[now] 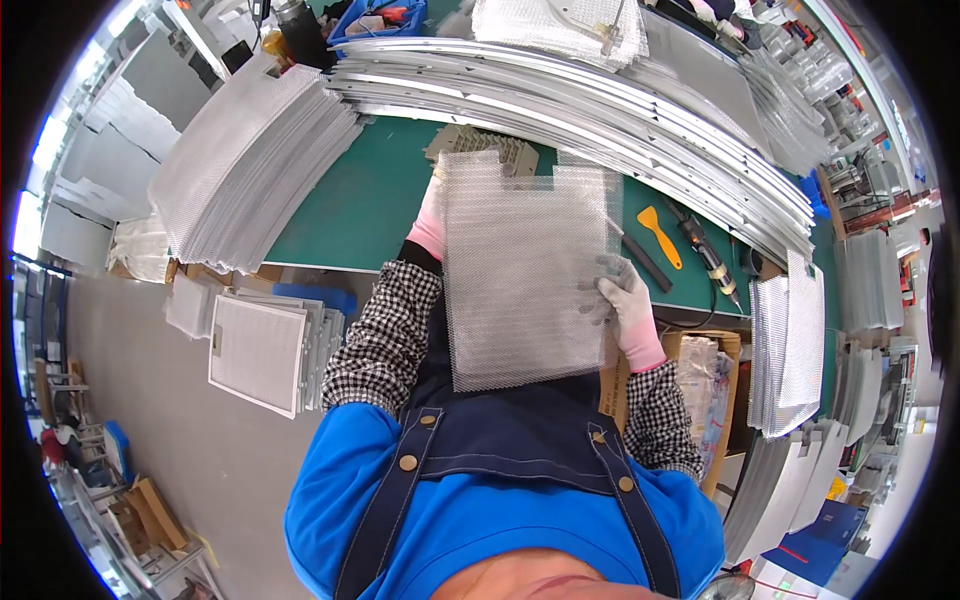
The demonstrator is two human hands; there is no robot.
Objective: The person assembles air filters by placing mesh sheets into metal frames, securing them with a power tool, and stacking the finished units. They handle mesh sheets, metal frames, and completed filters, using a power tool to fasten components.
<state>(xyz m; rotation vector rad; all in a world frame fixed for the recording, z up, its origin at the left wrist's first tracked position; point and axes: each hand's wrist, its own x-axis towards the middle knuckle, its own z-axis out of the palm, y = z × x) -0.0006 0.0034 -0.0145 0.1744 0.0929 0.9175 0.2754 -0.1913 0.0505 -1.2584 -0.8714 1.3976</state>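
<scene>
I hold a rectangular sheet of silvery metal mesh (520, 265) flat in front of me over the near edge of the green table (360, 200). My left hand (432, 222), in a pink-cuffed glove, grips the sheet's left edge and is mostly hidden behind it. On the right edge, my right hand (622, 298) in a white glove pinches the mesh. The sheet has a notch cut in its top edge.
A thick stack of mesh sheets (250, 160) lies at the table's left. Long aluminium strips (600, 110) pile across the back. A yellow scraper (660, 235) and a black hand tool (712, 262) lie right. Framed filters (262, 350) stand on the floor left; more mesh (790, 340) right.
</scene>
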